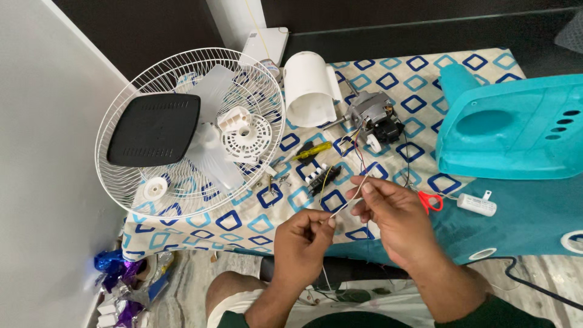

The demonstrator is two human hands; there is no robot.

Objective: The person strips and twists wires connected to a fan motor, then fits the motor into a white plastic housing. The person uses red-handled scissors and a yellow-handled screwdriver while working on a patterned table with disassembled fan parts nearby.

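Two hands meet over the near edge of the patterned cloth [388,67], and between them you stretch a thin white wire [348,197]. Your left hand [302,243] is closed, pinching the wire's lower end between thumb and forefinger; your right hand [395,215] is also closed, nipping the upper part with its fingertips, so the strand stays taut and easy to see. That wire appears to run up toward the grey fan motor [373,115], which lies well apart on the cloth with its leads trailing to you. A yellow-handled screwdriver [311,151] and a small black switch block [322,177] lie near, within reach. Red scissors [430,200] lie just beside your right hand, and a white capacitor [477,205] farther right.
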